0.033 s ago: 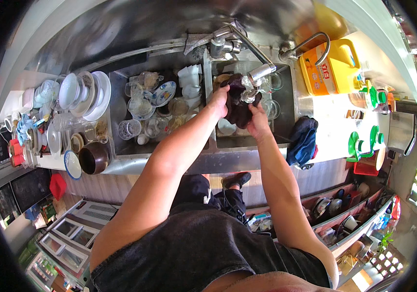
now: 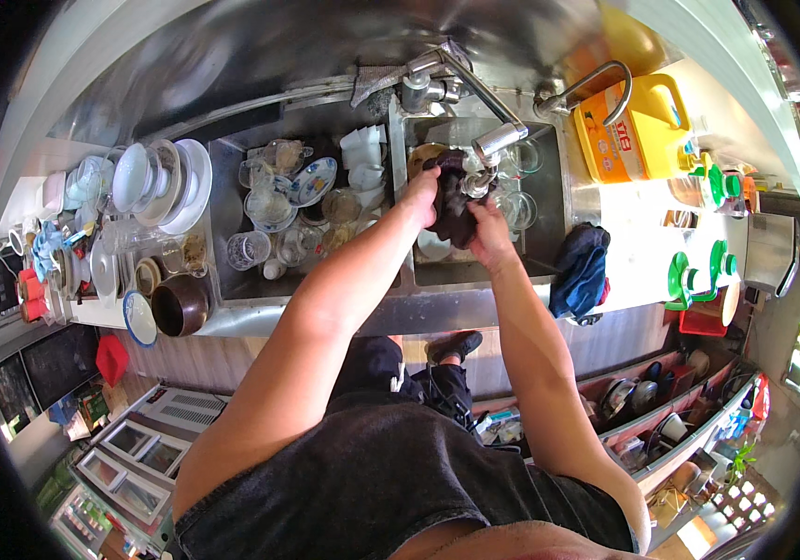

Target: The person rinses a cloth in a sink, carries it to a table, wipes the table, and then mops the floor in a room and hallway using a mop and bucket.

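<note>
Over the right sink basin, a dark brown wet cloth hangs bunched between my hands. Its left side is gripped by my left hand, fingers closed round the edge. My right hand pinches the lower right side, its fingertips partly hidden by the folds. Water from the silver faucet runs onto the cloth's upper right part. Beside and below it in the basin are clear glass cups and a white bowl, partly covered by the cloth.
The left basin holds several glasses, white cups and a patterned plate. Stacked plates and a brown pot crowd the left counter. To the right are a dark blue cloth, a yellow jug and green-capped bottles.
The brown cloth is bunched more tightly and narrower than before. My right hand has shifted slightly left, toward my left hand, which has barely moved.
</note>
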Available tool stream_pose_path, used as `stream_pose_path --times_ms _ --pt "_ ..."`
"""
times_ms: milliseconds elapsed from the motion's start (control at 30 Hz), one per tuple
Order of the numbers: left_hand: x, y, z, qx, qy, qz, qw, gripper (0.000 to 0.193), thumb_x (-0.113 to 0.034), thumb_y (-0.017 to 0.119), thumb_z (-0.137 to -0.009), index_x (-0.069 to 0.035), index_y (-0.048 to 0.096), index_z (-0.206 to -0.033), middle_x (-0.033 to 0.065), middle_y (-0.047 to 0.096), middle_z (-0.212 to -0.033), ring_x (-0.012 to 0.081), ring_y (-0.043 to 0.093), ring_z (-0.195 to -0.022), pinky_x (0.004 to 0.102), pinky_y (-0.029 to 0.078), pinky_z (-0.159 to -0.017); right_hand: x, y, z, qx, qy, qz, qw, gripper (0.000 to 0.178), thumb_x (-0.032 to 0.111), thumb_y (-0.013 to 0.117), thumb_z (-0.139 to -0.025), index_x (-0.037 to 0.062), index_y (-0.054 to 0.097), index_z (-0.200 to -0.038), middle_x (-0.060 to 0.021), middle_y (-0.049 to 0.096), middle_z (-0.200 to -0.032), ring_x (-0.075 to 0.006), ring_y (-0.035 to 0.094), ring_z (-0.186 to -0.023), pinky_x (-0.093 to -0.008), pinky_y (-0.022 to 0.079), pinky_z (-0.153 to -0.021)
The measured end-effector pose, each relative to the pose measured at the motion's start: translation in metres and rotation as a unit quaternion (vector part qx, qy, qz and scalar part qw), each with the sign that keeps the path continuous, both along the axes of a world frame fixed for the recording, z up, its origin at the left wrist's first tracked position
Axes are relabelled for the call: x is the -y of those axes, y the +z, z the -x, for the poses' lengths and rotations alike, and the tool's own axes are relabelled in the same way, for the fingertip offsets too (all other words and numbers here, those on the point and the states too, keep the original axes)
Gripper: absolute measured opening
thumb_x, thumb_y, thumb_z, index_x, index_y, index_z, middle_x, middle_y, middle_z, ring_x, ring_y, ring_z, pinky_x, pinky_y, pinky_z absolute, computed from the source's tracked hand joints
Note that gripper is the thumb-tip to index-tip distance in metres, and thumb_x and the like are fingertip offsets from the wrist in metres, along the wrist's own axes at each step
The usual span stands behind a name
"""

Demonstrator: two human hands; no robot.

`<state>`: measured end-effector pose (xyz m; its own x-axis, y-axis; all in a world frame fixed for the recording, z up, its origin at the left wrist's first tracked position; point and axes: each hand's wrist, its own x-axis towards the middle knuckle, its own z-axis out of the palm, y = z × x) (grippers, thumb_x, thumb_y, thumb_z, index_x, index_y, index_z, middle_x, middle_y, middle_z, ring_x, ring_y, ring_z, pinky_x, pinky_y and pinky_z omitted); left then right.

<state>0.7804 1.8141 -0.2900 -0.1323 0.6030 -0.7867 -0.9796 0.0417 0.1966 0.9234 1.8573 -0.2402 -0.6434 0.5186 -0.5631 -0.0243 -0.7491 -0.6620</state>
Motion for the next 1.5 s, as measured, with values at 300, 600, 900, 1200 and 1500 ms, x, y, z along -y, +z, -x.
stream_pose_path --times_ms 300,600,900,1200,1500 --pt "0.003 0.058 -0.027 -0.233 -0.032 0.137 0.962 0.042 -0.028 0.057 -0.093 0.003 0.062 -0.122 0.0179 0.070 -0.110 0.0263 0.064 -0.102 0.0385 0.050 -0.083 0.015 -0.049 0.028 0.254 -0.024 -0.428 0.867 0.036 0.022 0.053 -0.094 -0.0034 0.055 -0.120 -0.0309 0.059 -0.119 -0.0448 0.057 -0.112 -0.0453 0.045 -0.094" --pt "0.002 -0.037 -0.036 -0.452 -0.072 0.185 0.870 0.049 -0.026 0.063 -0.088 0.007 0.055 -0.123 0.0286 0.065 -0.113 0.0359 0.063 -0.111 0.0421 0.047 -0.093 -0.032 -0.121 -0.030 0.289 0.124 -0.376 0.872 0.044 0.020 0.052 -0.096 -0.0015 0.049 -0.134 -0.0255 0.049 -0.137 -0.0347 0.048 -0.127 -0.0460 0.038 -0.106" --pt "0.010 -0.003 -0.030 -0.112 0.059 -0.016 0.992 0.044 -0.035 0.052 -0.100 -0.004 0.052 -0.131 0.0116 0.062 -0.116 0.0221 0.057 -0.103 0.0387 0.047 -0.090 -0.004 -0.046 -0.019 -0.028 -0.052 -0.167 0.984 0.050 0.005 0.061 -0.082 -0.0004 0.052 -0.131 -0.0232 0.050 -0.137 -0.0401 0.046 -0.128 -0.0486 0.034 -0.110" --pt "0.015 0.029 -0.024 -0.236 -0.088 0.152 0.956 0.039 -0.026 0.062 -0.092 0.001 0.063 -0.119 0.0180 0.066 -0.117 0.0255 0.061 -0.109 0.0366 0.045 -0.094 0.016 -0.086 0.010 0.343 0.084 -0.721 0.597 0.035 0.021 0.061 -0.086 0.0035 0.060 -0.116 -0.0173 0.062 -0.114 -0.0317 0.060 -0.105 -0.0451 0.048 -0.090" --pt "0.023 0.040 -0.026 -0.599 -0.239 0.229 0.729 0.039 -0.026 0.049 -0.094 0.003 0.046 -0.120 0.0324 0.065 -0.100 0.0499 0.063 -0.093 0.0543 0.050 -0.084 0.008 -0.084 -0.017 0.086 0.051 -0.341 0.935 0.032 0.009 0.054 -0.091 -0.0005 0.054 -0.121 -0.0190 0.059 -0.116 -0.0355 0.055 -0.111 -0.0443 0.044 -0.096"
